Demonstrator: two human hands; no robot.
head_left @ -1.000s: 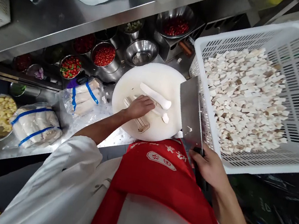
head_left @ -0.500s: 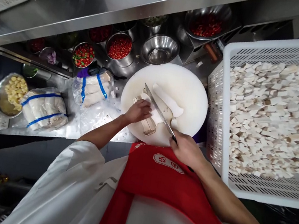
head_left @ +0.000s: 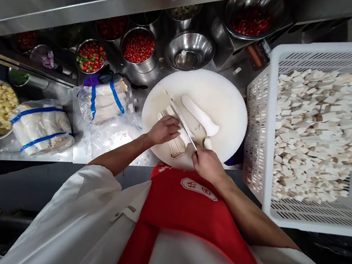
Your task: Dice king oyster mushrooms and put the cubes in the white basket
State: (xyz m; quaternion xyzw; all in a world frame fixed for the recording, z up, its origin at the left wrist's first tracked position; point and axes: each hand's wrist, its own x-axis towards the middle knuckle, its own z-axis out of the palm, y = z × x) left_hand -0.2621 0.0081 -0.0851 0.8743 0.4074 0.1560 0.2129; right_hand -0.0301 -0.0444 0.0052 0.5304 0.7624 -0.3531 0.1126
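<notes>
board: round white plastic cutting board (head_left: 224, 95), smooth, on a steel counter.
cut mushroom: pale, long-stemmed mushroom (head_left: 176, 146) lies flat on the board's near half; it looks split into flat lengthwise slabs; ribbed brownish cap end sits by the board's near edge.
mushroom axis: long axis runs from the board's near edge up toward its far-left side, cap end nearest the person.
left hand: left hand (head_left: 163, 130) presses down on the stem, fingers curled over it, clamping it to the board; cap end pokes out below the hand.
right hand: right hand (head_left: 206, 165) at the board's near edge, fist wrapped tight round the cleaver handle; handle itself hidden in the fist.
cleaver: steel cleaver (head_left: 181, 119), blade edge-on, seen as a thin line; tip toward the board's far-left, parallel to the mushroom, tight against the left fingers' right side.
whole mushroom: smooth white, club-shaped (head_left: 200, 115), mid-board just right of the blade, fat end toward the near-right.
basket: white slotted plastic basket (head_left: 282, 216) right of the board, holds pale diced cubes (head_left: 315, 130).
bowls: round steel bowls beyond the board, one bare (head_left: 190, 50), one with chopped red chilli (head_left: 138, 48).
bags: clear bags with blue bands (head_left: 104, 99) left of the board, white stems inside.
apron: red cloth apron (head_left: 190, 213), below the board's near edge.
</notes>
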